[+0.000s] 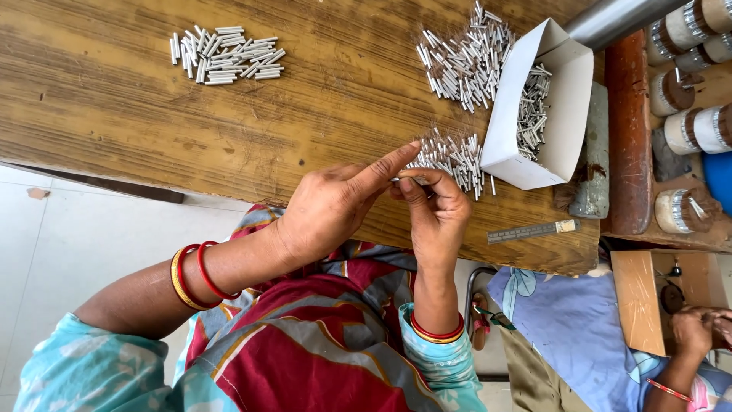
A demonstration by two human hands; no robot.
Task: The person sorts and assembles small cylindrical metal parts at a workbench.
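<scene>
A person is working at the edge of a worn wooden table (305, 114), both hands meeting just below the centre of the frame. The left hand (328, 210) is closing most of its fingers while its forefinger is stretching out over a small heap of short metal pins (450, 156) lying right of centre. The right hand (435, 210) is pinching thumb and fingers together on one or a few of those pins; exactly how many is too small to tell.

Just right of the heap, a white cardboard box (568, 99) is lying on its side with more pins inside. A larger pile of pins (465, 65) is spreading at top centre, and a separate neat cluster of pins (225, 55) is sitting at upper left, well apart. A narrow metal file (530, 230) is resting near the table's edge at right. In the lower right corner, another person's hands (698, 328) are busy near a brown carton.

The risk appears to be at the table's edge: the hands are working so close to it that a slipping pinch could be sending pins rolling to the floor. A careless sweep of the forefinger could also be scattering the small heap into the box's contents.
</scene>
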